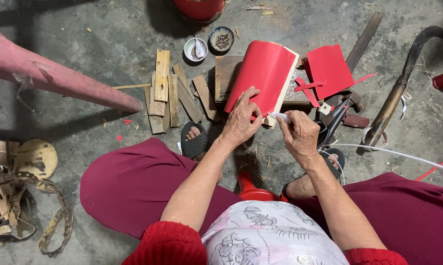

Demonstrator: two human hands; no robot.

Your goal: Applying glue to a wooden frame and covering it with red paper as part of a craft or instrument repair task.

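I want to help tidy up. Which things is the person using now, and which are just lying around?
In use: left hand on the red paper covering the wooden block; right hand holding a small white piece.

Lying about: wood strips, two small bowls, saw blade, scissors, red offcuts.

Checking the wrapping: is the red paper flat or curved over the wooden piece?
Curved: the red paper arches over the wooden piece, pressed by the left hand.

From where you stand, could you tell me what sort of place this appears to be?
Probably an informal craft workspace on a bare concrete floor. Cut wood slats, a saw blade and red paper sheets lie around, while both hands work red paper onto a wooden block.
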